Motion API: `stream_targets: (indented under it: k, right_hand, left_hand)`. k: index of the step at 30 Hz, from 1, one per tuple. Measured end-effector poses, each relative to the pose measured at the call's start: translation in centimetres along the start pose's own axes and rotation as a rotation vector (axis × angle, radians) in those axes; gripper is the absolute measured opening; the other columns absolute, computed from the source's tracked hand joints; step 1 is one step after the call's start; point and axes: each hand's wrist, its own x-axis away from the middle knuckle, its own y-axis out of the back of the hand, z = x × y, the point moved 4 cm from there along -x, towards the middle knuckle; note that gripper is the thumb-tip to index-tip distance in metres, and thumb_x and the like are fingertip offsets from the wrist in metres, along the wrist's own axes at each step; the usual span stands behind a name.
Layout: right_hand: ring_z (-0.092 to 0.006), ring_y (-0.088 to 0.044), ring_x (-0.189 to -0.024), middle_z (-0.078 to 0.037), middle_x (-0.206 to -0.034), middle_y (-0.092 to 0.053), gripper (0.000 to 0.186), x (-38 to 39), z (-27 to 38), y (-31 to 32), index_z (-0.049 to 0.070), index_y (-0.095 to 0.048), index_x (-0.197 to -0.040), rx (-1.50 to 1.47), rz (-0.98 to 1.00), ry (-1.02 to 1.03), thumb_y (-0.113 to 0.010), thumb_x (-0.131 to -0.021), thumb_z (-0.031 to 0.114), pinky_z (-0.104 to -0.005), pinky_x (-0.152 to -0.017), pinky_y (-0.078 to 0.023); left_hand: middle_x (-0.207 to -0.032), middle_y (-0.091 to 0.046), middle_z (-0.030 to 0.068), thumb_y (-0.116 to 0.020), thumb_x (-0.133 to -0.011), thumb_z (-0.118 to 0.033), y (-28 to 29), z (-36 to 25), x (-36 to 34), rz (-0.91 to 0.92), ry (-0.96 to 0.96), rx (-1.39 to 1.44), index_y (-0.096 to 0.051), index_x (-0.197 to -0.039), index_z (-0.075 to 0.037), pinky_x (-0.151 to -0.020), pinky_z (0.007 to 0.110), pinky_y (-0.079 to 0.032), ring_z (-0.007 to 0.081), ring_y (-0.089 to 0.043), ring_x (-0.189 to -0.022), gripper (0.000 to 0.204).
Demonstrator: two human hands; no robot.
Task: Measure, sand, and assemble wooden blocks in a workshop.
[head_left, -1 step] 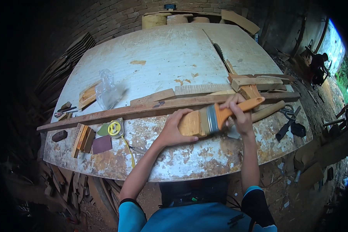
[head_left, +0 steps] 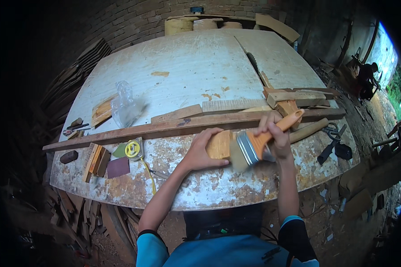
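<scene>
My left hand (head_left: 199,151) is wrapped round a small light wooden block (head_left: 220,144) just above the near part of the worktable (head_left: 200,187). In my right hand (head_left: 277,135) is a wide paintbrush (head_left: 256,144) with an orange handle and a metal band. Its pale bristles, blurred by motion, are at the right end of the block; whether they touch it I cannot tell. Behind both hands a long wooden bar (head_left: 165,128) lies across the table.
To the left are a tape measure (head_left: 133,149), maroon sandpaper (head_left: 118,167), small wood pieces (head_left: 96,161) and a clear plastic bag (head_left: 124,104). Scissors (head_left: 330,132) and a wooden handle (head_left: 309,130) lie right. A saw blade (head_left: 252,61) rises through the tabletop. Another person (head_left: 367,78) sits far right.
The brush has slid right, off the block's top face to its right end, and its handle now tilts more steeply. My left hand and the block have barely moved.
</scene>
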Motion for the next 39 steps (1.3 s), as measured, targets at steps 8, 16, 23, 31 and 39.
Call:
stream_targets:
  k: [8,16,23,31,39]
  right_hand:
    - [-0.0101,-0.052,-0.058,-0.01,-0.08,-0.057,0.022,0.2,-0.2,-2.2,0.007,-0.045,-0.082,-0.432,0.028,-0.039,-0.045,-0.095,0.025,-0.0206,-0.049,-0.043]
    - [-0.0144,-0.057,-0.087,-0.014,-0.104,-0.059,0.022,0.2,-0.7,-3.3,0.001,-0.049,-0.104,0.092,-0.314,0.134,-0.045,-0.097,0.021,-0.0246,-0.07,-0.048]
    - [-0.0225,-0.061,-0.104,-0.014,-0.111,-0.064,0.032,-1.1,3.1,-5.3,0.005,-0.064,-0.104,0.538,0.074,0.41,-0.068,-0.085,0.029,-0.0325,-0.089,-0.049]
    - [-0.0231,-0.066,-0.091,-0.011,-0.096,-0.069,0.023,-4.7,7.6,-9.7,0.003,-0.067,-0.096,0.773,0.289,0.52,-0.071,-0.078,0.016,-0.0319,-0.082,-0.053]
    - [-0.0133,-0.064,-0.079,-0.007,-0.086,-0.068,0.017,-5.8,6.6,-9.8,0.003,-0.065,-0.09,0.197,0.493,0.207,-0.072,-0.08,0.015,-0.0299,-0.072,-0.05]
  left_hand:
    - [-0.121,-0.051,0.0127,-0.086,-0.057,-0.034,0.5,-0.3,0.5,0.011,-0.006,-0.067,-0.046,-0.128,-0.006,-0.098,0.039,-0.039,0.0267,-0.049,-0.116,0.087]
    - [-0.126,-0.048,0.0167,-0.085,-0.06,-0.035,0.3,0.4,0.5,-0.031,0.02,-0.052,-0.041,-0.131,-0.004,-0.102,0.04,-0.037,0.028,-0.047,-0.12,0.09]
    - [-0.12,-0.051,0.0144,-0.087,-0.058,-0.035,1.5,-0.1,0.8,-0.246,-0.118,0.116,-0.043,-0.127,-0.002,-0.097,0.036,-0.041,0.0271,-0.052,-0.112,0.089]
    - [-0.12,-0.052,0.0153,-0.088,-0.055,-0.029,4.0,-0.2,0.9,-0.507,-0.153,0.02,-0.043,-0.125,0.001,-0.095,0.036,-0.045,0.0254,-0.054,-0.111,0.088]
    - [-0.119,-0.052,0.0152,-0.088,-0.056,-0.017,5.3,0.7,1.7,-0.589,-0.129,-0.181,-0.041,-0.128,0.0,-0.097,0.037,-0.042,0.0265,-0.053,-0.111,0.087]
